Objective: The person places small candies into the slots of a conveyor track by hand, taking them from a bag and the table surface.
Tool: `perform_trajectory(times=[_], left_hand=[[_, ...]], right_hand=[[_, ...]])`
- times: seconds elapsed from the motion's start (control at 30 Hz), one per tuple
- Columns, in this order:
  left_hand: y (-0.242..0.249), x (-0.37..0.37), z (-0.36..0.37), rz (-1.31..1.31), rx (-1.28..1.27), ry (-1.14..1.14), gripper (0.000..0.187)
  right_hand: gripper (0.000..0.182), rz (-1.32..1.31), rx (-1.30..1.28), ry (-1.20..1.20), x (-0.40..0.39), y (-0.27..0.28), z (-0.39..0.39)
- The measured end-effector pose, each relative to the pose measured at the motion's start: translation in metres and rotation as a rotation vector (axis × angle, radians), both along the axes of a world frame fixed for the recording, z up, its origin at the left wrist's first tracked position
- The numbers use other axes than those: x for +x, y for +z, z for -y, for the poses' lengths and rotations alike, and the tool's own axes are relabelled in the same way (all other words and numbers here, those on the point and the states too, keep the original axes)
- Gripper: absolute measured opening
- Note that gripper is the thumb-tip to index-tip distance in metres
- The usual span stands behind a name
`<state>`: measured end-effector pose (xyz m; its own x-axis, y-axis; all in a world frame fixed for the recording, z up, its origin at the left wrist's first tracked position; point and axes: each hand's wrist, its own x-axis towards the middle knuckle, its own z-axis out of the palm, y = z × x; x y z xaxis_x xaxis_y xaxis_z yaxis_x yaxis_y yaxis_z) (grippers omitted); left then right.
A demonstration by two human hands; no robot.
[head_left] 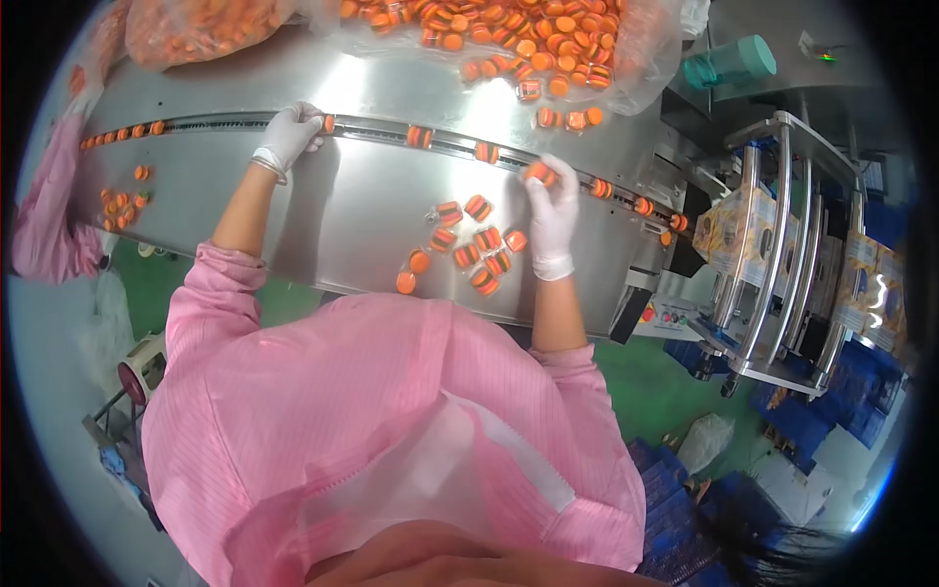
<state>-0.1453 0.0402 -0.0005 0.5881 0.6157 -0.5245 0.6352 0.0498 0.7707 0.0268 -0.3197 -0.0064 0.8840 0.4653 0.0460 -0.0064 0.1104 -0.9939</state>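
My left hand (pixel 291 138), in a white glove, is closed at the conveyor track (pixel 377 130), its fingertips pinching an orange burger-shaped candy (pixel 329 124). My right hand (pixel 554 207), also gloved, grips another burger-shaped candy (pixel 539 174) between thumb and fingers, just above the near side of the track. Spaced along the track sit more candies, such as one (pixel 419 137) and another (pixel 486 153) between my hands. Several loose candies (pixel 467 256) lie on the steel table left of my right wrist, some apparently in clear wrap.
Behind the track, a large clear bag (pixel 641 59) spills orange candies; another full bag (pixel 201 34) lies at the back left. A person's pink sleeve (pixel 54 201) is at the far left. At right stands a machine with metal rollers (pixel 773 264) and printed film. A teal cup (pixel 729 62) lies behind.
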Motion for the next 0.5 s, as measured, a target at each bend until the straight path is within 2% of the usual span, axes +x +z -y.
perform_trajectory(times=[0.03,0.07,0.1,0.13,0.17,0.2,0.23,0.27,0.33,0.47,0.5], left_hand=[[0.007,0.005,0.002,-0.002,-0.007,-0.008,0.017],[0.018,0.01,0.006,-0.212,0.344,-0.236,0.021],[0.028,0.018,0.011,-0.418,0.697,-0.463,0.026],[0.036,0.028,0.015,-0.415,0.697,-0.469,0.026],[0.043,0.038,0.02,-0.244,0.834,-0.532,0.031],[0.048,0.049,0.027,-0.07,0.963,-0.593,0.036],[0.053,0.064,0.034,0.072,1.028,-0.693,0.037],[0.054,0.081,0.041,0.219,1.087,-0.79,0.039],[0.054,0.119,0.058,0.287,1.02,-0.857,0.045],[0.033,0.175,0.092,0.254,1.013,-0.822,0.051],[0.03,0.183,0.1,0.139,1.016,-0.808,0.051]], right_hand=[[0.031,-0.081,0.056,0.091,-0.005,0.022,-0.016],[0.029,-0.022,-0.02,0.102,-0.004,0.011,-0.03],[0.026,-0.242,0.049,0.204,-0.009,0.027,-0.045],[0.025,-0.077,-0.244,0.24,-0.008,0.03,-0.056],[0.025,-0.081,-0.246,0.233,-0.008,0.037,-0.07],[0.026,0.109,-0.407,0.292,-0.008,0.045,-0.084],[0.028,0.299,-0.567,0.35,-0.009,0.047,-0.095],[0.028,0.293,-0.569,0.346,-0.009,0.042,-0.106],[0.027,0.445,-0.64,0.446,-0.008,0.035,-0.124],[0.029,0.455,-0.83,0.482,-0.004,0.024,-0.129],[0.029,0.447,-0.84,0.475,-0.003,0.021,-0.123]])
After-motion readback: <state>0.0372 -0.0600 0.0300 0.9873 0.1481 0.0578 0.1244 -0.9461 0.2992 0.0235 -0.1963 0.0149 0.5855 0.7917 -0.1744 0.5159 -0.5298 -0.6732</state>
